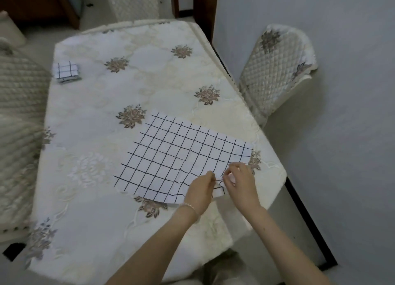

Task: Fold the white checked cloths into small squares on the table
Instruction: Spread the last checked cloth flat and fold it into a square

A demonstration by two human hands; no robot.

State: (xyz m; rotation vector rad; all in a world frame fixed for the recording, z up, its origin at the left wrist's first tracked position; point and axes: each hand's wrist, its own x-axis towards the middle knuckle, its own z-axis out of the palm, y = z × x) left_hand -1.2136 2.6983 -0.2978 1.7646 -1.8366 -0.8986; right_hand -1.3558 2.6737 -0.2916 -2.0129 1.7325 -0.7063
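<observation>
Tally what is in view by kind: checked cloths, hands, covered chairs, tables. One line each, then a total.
Checked cloths: 2, the spread cloth and the folded cloth
Hands: 2, the left hand and the right hand, both pinching the spread cloth's near corner
Covered chairs: 2, the right chair and the far chair
Tables: 1, the table
Total: 7

Flat on desk [89, 118], near right edge: white checked cloth [171, 154], spread open. Near corner of cloth pinched by both hands: left hand [199, 190], bracelet at wrist; right hand [240, 181] just beside. Far left on desk, well apart: folded checked cloth [68, 71], small square. Quilted chair back [277, 71] beyond right edge.
</observation>
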